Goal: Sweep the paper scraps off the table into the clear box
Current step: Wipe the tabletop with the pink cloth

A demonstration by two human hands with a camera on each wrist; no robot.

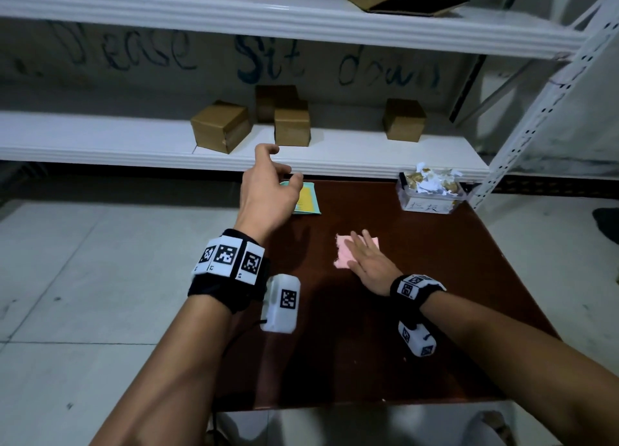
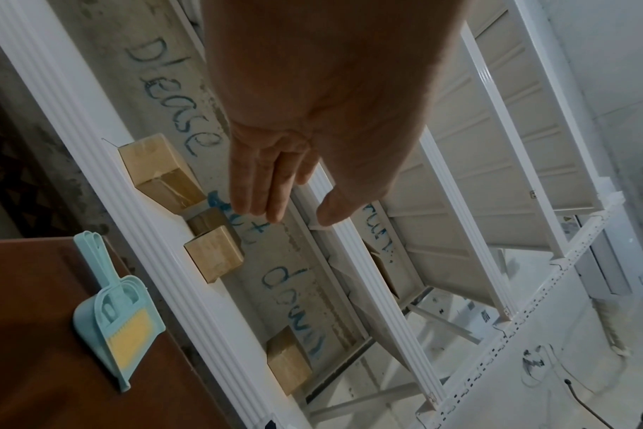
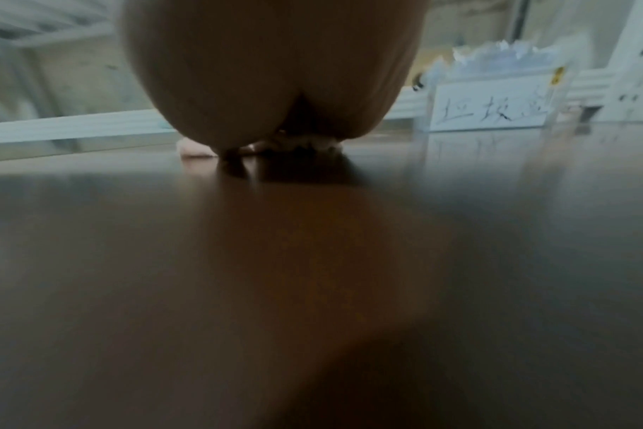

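A pink paper scrap (image 1: 345, 256) lies in the middle of the dark brown table (image 1: 418, 328). My right hand (image 1: 365, 261) lies flat on the scrap with straight fingers. The clear box (image 1: 430, 194), heaped with white and brown scraps, stands at the table's far right corner; its white label (image 3: 492, 107) shows in the right wrist view. A teal dustpan with a yellow brush (image 2: 118, 322) lies at the table's far edge, partly hidden by my left hand in the head view. My left hand (image 1: 273, 177) hovers above it, fingers relaxed and empty.
A white metal shelf (image 1: 134, 140) runs just behind the table and carries several small cardboard boxes (image 1: 221, 125). An upper shelf (image 1: 301, 20) holds more cardboard. The rack's white perforated post (image 1: 522, 137) stands beside the clear box. Pale floor tiles (image 1: 83, 278) lie left of the table.
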